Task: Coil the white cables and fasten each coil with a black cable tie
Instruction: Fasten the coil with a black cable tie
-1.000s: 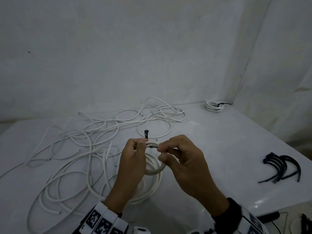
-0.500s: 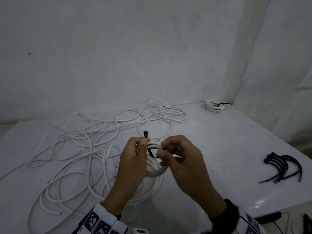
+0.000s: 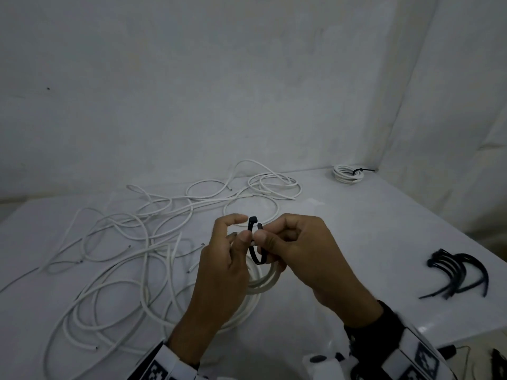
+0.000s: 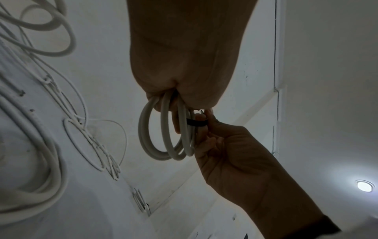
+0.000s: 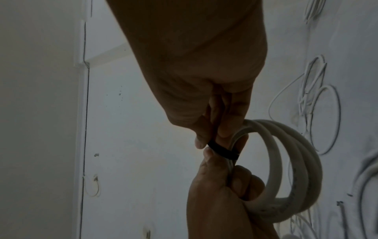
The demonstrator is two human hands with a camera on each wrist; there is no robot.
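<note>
coil (image 3: 264,279) of white cable hangs in the air between both hands, over the table (image 3: 356,229), a black tie (image 3: 253,249) looped under its strands. left hand (image 3: 222,270) grips the bunched turns so they cannot spring apart, its thumb near the tie's head. right hand (image 3: 299,256) pinches the tie's tail, probably to thread it into the head. loose cables (image 3: 123,242) lie tangled at the left. one tied coil (image 3: 348,174) sits at the far corner; spare ties (image 3: 461,272) wait at the right edge.
</note>
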